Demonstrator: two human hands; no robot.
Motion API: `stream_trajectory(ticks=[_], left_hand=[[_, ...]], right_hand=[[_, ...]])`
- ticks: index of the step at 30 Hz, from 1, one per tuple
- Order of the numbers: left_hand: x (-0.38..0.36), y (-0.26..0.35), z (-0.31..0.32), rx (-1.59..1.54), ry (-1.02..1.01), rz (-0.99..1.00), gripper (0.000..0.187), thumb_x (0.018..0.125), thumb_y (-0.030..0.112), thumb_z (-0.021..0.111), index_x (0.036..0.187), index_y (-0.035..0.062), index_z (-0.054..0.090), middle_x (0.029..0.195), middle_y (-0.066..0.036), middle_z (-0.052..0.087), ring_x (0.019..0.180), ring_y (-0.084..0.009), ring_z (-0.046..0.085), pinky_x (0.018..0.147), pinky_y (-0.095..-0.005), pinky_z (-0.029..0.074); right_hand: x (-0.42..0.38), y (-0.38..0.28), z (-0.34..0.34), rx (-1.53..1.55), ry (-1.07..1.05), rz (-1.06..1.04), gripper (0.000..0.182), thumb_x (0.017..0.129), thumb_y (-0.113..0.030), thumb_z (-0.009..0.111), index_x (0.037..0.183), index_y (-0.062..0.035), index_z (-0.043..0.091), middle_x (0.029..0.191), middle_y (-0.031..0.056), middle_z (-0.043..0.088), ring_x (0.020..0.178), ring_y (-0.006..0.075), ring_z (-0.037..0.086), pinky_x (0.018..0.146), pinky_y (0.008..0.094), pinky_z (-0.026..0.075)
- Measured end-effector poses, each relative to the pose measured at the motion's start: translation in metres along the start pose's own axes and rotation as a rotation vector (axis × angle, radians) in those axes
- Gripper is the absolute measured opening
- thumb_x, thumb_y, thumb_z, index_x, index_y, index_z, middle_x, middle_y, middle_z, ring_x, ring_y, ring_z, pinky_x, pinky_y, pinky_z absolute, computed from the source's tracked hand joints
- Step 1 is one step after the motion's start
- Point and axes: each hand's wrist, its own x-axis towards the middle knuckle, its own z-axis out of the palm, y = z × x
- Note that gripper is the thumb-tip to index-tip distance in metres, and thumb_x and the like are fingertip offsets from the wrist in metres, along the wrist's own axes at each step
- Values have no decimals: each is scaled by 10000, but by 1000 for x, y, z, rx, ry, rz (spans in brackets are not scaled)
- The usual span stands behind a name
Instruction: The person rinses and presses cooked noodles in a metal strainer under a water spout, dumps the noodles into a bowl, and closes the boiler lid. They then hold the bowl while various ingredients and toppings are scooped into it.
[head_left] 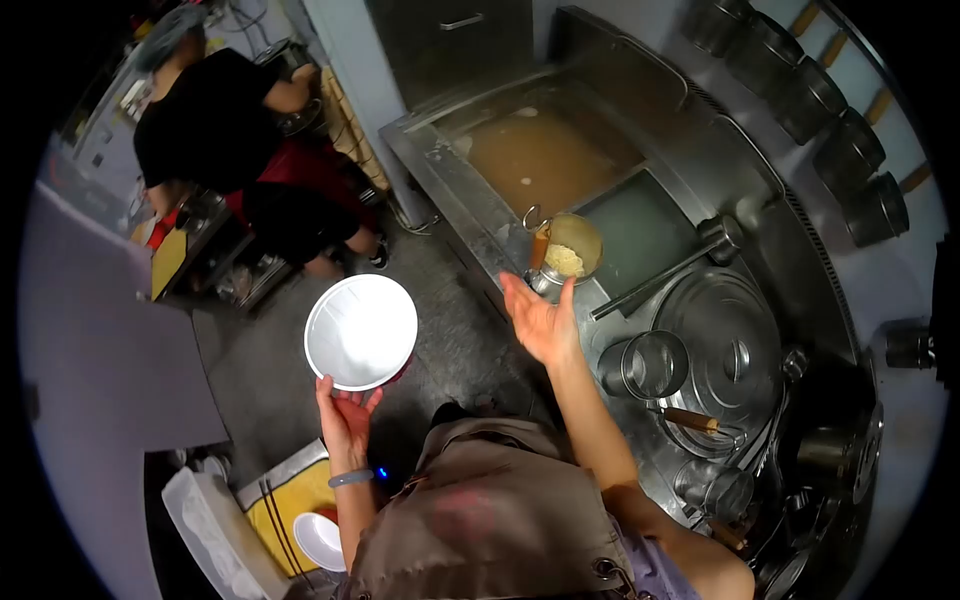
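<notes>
We hold a round, glossy white bowl (361, 333) above the floor (455, 330) in our left hand (347, 422), while our right hand (543, 325) has fingers spread wide near a strainer (588, 236) of pale yellow noodles (564, 262).

Round white bowl (361, 332) noted as smooth, glossy plastic; brown apron (500, 540) seen as matt cloth; cylindrical, wooden-handled strainer (589, 238) seen as metal.
</notes>
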Motion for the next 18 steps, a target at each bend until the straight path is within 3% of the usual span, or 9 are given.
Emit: stream_trajectory(ticks=[4,7,9,10,12,13,16,17,18], left_hand=[[41,12,21,49,-98,-81,493,829,415,536,1188,97,420,1164,-98,503,1018,-240,520,753,-424,493],[74,25,33,85,-245,-132,504,844,412,505,1216,86,411,1194,-106,486,1033,-243,518,735,-399,513],[86,33,31,130,-329,-126,517,846,408,495,1226,68,412,1198,-112,487,1041,-245,519,720,-382,526],[88,39,35,149,-303,-135,515,844,401,499,1217,54,424,1187,-117,496,1032,-245,529,703,-376,534],[103,40,26,152,-321,-174,508,844,398,499,1211,53,431,1178,-118,502,1023,-244,534,696,-370,536],[112,40,22,154,-330,-191,501,844,394,500,1204,52,437,1169,-120,507,1015,-242,539,689,-365,537],[136,34,15,210,-392,-270,490,846,379,501,1199,46,438,1165,-122,508,1009,-244,542,704,-370,545],[142,31,16,237,-437,-295,488,847,375,502,1200,45,436,1165,-124,507,1006,-248,543,717,-374,546],[139,32,27,246,-425,-277,490,846,379,507,1190,36,439,1157,-124,511,978,-251,554,715,-373,546]], right_hand=[[77,-30,-18,588,-135,-105,472,887,-356,501,1054,85,498,1077,215,537,1002,291,554,881,347,499],[81,-15,-30,505,-7,-383,343,900,-215,495,1047,95,493,1074,219,535,975,300,564,871,351,504],[45,-1,-42,386,48,-309,215,889,-89,459,1005,90,485,1007,202,541,910,260,575,802,315,534],[22,11,-28,345,326,-275,102,867,-65,497,849,31,526,827,121,606,724,215,606,668,288,546],[-2,22,-75,345,76,-14,153,892,-118,454,822,4,514,699,58,551,508,129,506,434,217,448],[5,18,-89,346,71,-36,153,892,-118,454,822,4,514,699,58,551,508,129,506,434,217,448],[32,-12,-94,46,441,-282,160,897,-160,432,805,-42,492,539,-13,408,391,88,358,333,210,310],[43,-36,-95,-141,309,-344,165,895,-173,442,777,-64,477,524,-23,397,379,82,355,333,212,299],[46,-53,-82,-80,370,-338,161,895,-179,445,782,-67,467,525,-25,394,374,81,350,332,213,294]])
